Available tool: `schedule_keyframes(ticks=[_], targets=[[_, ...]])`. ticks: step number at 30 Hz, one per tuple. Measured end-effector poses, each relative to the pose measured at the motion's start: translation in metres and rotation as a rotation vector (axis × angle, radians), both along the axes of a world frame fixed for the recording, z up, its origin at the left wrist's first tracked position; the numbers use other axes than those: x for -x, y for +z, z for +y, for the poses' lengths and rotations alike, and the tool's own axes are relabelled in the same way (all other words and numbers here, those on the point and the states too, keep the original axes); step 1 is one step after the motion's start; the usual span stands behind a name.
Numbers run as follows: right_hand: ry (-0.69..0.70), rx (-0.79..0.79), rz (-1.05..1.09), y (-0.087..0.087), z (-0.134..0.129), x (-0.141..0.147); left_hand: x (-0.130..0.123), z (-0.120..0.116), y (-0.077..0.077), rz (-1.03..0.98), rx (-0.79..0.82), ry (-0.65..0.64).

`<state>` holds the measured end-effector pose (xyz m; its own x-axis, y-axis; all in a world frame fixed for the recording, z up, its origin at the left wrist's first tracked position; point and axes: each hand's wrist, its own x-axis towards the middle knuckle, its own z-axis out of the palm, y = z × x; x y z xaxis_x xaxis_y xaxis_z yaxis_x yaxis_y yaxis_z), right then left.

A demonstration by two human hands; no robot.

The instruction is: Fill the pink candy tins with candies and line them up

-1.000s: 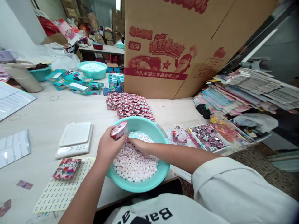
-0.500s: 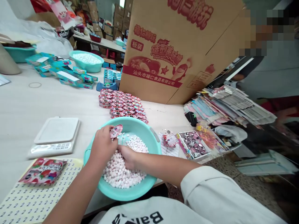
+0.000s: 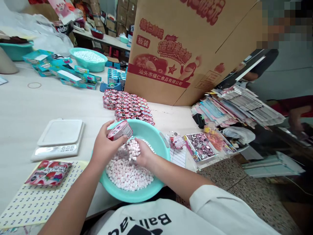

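- In the head view, a pale table [image 3: 22, 111] fills the middle; speckled floor [image 3: 259, 195] shows at the right.
- On the table near the person stands a turquoise bowl [image 3: 149, 129] of small whitish candies [image 3: 132, 178].
- The left hand [image 3: 104, 145] grips a round tub [image 3: 120, 130], tilted, over the bowl.
- The right hand [image 3: 143, 152], fingers curled around a clump of candies, is just beside the tub.
- Left of the bowl sit a white scale [image 3: 61, 132] and a red packet [image 3: 50, 173] on a sheet of printed 2s [image 3: 26, 209].
- Behind the bowl are piled pink tubs [image 3: 129, 106] and a tall cardboard box [image 3: 166, 93].
- Farther back, cartons [image 3: 123, 14] are stacked beyond another table [image 3: 110, 40].
- At right, paper bundles [image 3: 246, 104] lie in a heap.
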<state>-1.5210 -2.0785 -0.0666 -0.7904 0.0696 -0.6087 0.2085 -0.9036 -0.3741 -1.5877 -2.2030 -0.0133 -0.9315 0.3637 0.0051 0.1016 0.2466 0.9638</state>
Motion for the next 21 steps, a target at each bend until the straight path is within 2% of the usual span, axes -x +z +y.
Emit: schedule_keyframes(ticks=[3,5,9,12,19,21], targets=[[-0.114,0.042,-0.082,0.013,0.016,-0.007,-0.014,-0.001,0.004,-0.182,-0.205,-0.084],[-0.218,0.027,-0.104,0.021,0.026,-0.011,-0.026,0.000,0.001,-0.211,-0.236,-0.142],[-0.401,0.025,-0.078,0.037,0.040,-0.015,-0.045,-0.001,-0.010,-0.071,0.005,-0.167],[-0.412,-0.002,-0.015,0.044,0.046,-0.014,-0.055,-0.005,-0.016,0.048,0.181,-0.178],[-0.565,-0.017,0.148,0.047,0.042,-0.011,-0.053,-0.006,-0.028,0.286,0.178,-0.216],[-0.582,-0.070,0.184,0.047,0.037,-0.010,-0.051,-0.004,-0.030,0.305,0.176,-0.206]])
